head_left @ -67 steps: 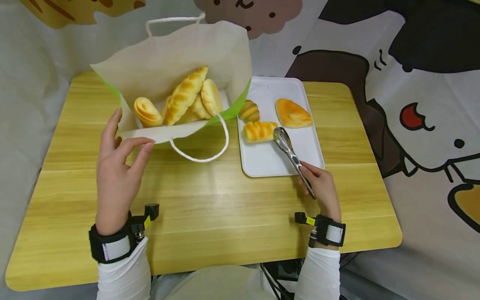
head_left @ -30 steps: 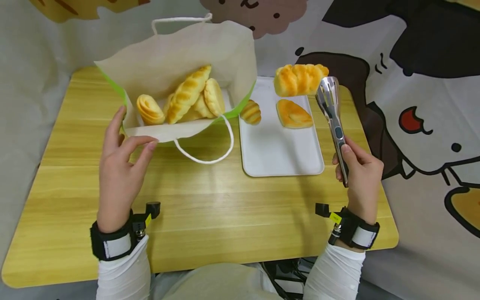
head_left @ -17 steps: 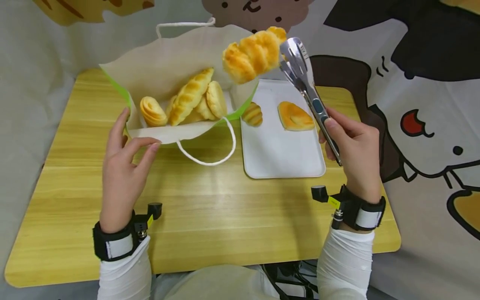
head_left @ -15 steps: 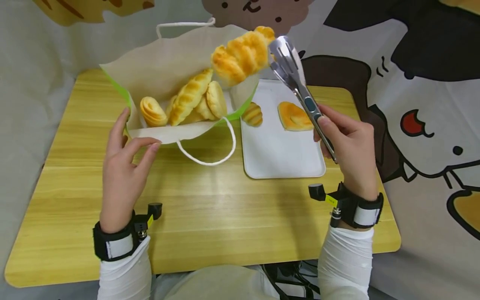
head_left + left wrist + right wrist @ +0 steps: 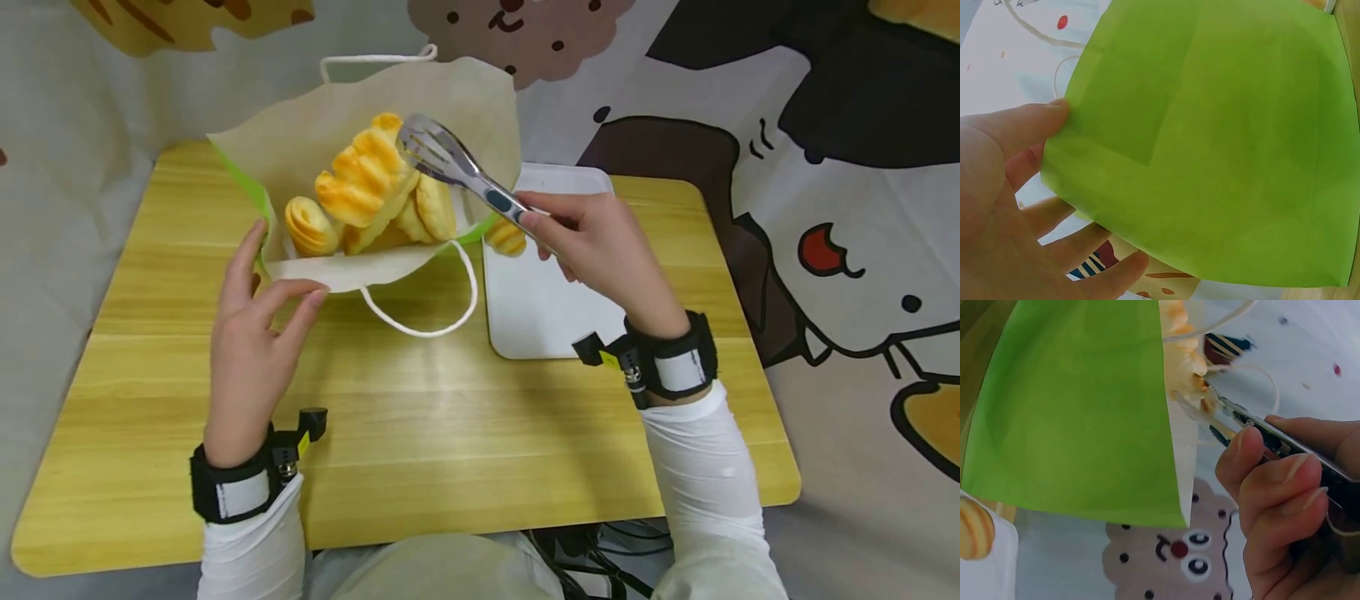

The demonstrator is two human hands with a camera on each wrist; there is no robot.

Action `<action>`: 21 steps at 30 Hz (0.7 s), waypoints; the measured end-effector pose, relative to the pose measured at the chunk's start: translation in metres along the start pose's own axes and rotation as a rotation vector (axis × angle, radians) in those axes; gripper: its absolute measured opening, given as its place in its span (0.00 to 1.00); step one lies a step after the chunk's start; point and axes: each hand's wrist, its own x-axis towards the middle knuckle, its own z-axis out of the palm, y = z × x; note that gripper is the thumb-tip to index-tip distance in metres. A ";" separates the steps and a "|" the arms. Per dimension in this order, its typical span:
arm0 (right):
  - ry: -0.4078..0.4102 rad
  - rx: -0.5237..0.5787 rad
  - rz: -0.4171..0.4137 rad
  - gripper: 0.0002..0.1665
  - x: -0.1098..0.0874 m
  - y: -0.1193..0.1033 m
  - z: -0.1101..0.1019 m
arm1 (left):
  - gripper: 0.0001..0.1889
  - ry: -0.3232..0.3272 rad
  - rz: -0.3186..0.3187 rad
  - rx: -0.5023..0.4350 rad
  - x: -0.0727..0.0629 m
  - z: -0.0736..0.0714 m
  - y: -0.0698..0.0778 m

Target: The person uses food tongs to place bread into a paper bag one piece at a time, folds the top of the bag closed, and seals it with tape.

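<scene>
My left hand (image 5: 251, 358) pinches the near rim of a green paper bag (image 5: 1210, 137) between thumb and index finger, its other fingers spread along the bag's side. Metal food tongs (image 5: 472, 173) are in my right hand (image 5: 603, 246), squeezed near their handle end. The tong tips grip one end of a ridged golden bread roll (image 5: 362, 177), which hangs over the bag's open mouth, above the breads inside. Among those are a swirled roll (image 5: 311, 227) at the left and a pale oval bun (image 5: 435, 208) at the right; a long twisted loaf is largely hidden behind the held roll.
A white tray (image 5: 551, 325) lies to the right of the bag, with a small striped roll (image 5: 505, 237) at its left edge. My right hand covers part of the tray. One white cord handle (image 5: 427, 335) loops down toward the wooden table (image 5: 420, 450).
The tongs picked the ridged roll off the tray, raised it at the right, then carried it left over the bag. The left hand has kept its pinch on the rim.
</scene>
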 end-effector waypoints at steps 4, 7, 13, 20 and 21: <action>-0.054 -0.121 -0.043 0.18 0.018 -0.011 -0.006 | 0.05 0.000 0.019 0.008 0.000 0.003 0.001; -0.106 -0.162 -0.043 0.19 0.028 -0.020 -0.010 | 0.05 0.000 0.045 0.027 -0.001 0.005 0.001; -0.200 -0.216 0.010 0.19 0.045 -0.031 -0.014 | 0.05 -0.010 0.079 0.041 -0.002 0.010 0.003; -0.212 -0.267 0.025 0.21 0.059 -0.036 -0.016 | 0.05 -0.039 0.119 0.063 -0.003 0.016 0.003; -0.210 -0.268 0.023 0.21 0.061 -0.036 -0.016 | 0.05 -0.043 0.119 0.064 -0.003 0.016 0.003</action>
